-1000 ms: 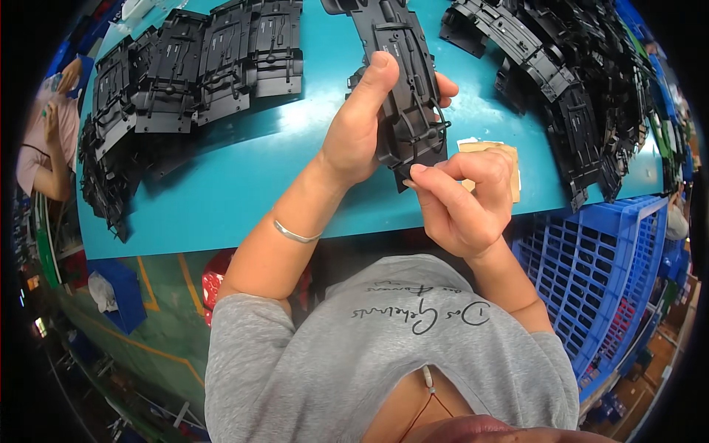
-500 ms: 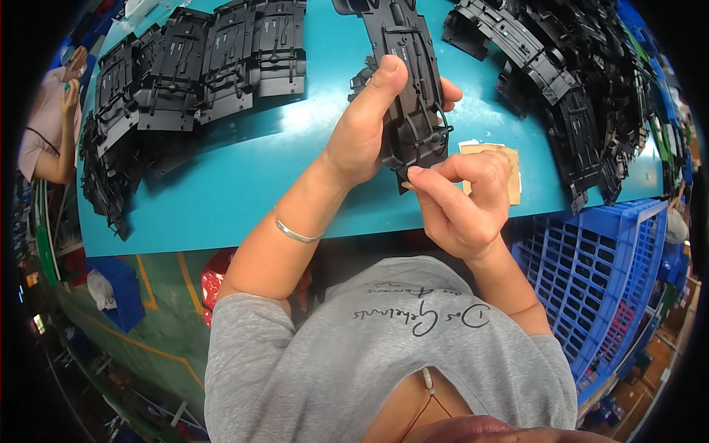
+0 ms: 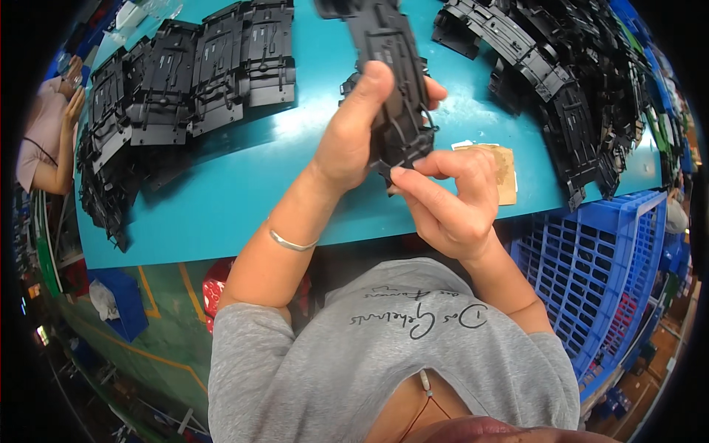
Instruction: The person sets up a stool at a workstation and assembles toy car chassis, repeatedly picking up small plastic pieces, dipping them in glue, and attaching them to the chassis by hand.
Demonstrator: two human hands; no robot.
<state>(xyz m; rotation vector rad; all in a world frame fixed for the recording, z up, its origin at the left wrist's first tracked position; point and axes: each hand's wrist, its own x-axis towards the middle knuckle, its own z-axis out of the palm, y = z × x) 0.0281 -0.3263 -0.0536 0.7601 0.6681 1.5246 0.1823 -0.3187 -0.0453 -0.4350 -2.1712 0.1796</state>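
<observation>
I have the left grip point(image 3: 347, 140) clasped around a black moulded part point(image 3: 399, 85), thumb on top, fingertips showing past its right side. My right grip point(image 3: 461, 203) pinches the part's near end between thumb and finger; what exactly sits between those tips is too small for me to make out. I'm holding the part above the teal worktop point(image 3: 244, 177). A tan card point(image 3: 507, 177) lies just beyond my right grip. Farther left I see a row of similar black parts point(image 3: 166, 81); right, a black heap point(image 3: 550, 81) and a blue crate point(image 3: 591, 229).
</observation>
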